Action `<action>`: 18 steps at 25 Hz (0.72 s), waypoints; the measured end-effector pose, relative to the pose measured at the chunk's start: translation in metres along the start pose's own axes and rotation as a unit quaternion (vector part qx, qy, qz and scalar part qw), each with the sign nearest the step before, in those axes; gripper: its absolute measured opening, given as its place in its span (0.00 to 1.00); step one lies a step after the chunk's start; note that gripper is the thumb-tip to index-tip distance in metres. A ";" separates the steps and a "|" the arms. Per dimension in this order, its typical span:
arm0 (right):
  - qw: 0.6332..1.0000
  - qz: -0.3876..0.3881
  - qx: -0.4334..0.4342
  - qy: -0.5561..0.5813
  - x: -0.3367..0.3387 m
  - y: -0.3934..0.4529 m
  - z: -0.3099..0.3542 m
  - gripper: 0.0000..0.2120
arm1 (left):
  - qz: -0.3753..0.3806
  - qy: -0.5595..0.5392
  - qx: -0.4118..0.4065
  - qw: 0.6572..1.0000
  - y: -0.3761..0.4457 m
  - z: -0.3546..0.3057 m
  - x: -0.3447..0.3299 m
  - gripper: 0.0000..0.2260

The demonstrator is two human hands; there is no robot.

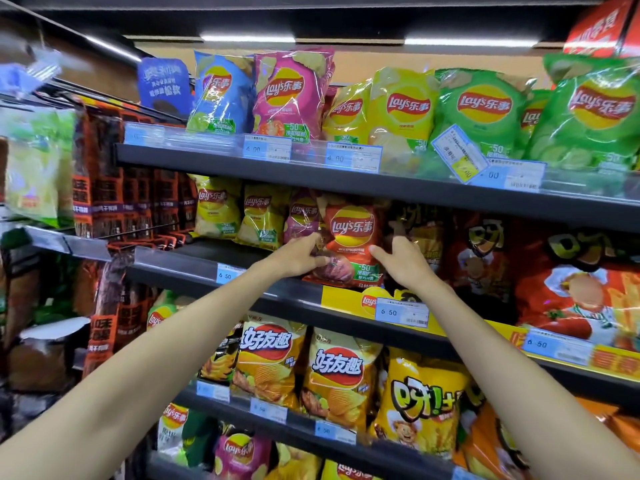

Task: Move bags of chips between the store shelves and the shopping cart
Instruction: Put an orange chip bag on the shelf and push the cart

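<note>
Blue-edged price tags (pixel 401 311), a blue sign (pixel 162 85), dark orange-labelled packets (pixel 114 188).

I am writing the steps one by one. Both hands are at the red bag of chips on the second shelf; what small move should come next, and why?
Probably draw the red bag forward off the shelf. The left hand touches its left edge and the right hand its right edge, so it is framed on both sides, yet it stands among its neighbours.
</note>
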State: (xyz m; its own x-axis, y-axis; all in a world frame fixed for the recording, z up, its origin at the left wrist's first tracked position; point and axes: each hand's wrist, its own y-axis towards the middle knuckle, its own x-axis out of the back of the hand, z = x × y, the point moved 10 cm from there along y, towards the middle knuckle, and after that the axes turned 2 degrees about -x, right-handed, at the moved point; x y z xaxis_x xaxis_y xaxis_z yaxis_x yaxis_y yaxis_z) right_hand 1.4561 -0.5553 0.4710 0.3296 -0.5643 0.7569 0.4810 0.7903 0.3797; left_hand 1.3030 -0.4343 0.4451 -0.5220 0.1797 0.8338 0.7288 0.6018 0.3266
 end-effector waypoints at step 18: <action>0.939 0.015 0.327 -0.105 -0.094 -0.125 0.185 0.12 | -0.109 0.318 0.044 0.941 -0.201 0.049 0.089 0.17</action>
State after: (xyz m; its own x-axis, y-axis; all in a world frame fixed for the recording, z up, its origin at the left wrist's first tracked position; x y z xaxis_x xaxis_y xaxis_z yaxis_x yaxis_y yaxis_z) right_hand 1.2147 -0.5567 0.4515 0.1341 -0.5338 0.8349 -0.1502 0.8218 0.5496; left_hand 1.0889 -0.5009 0.4317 -0.2642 -0.4398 0.8584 0.5817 0.6372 0.5055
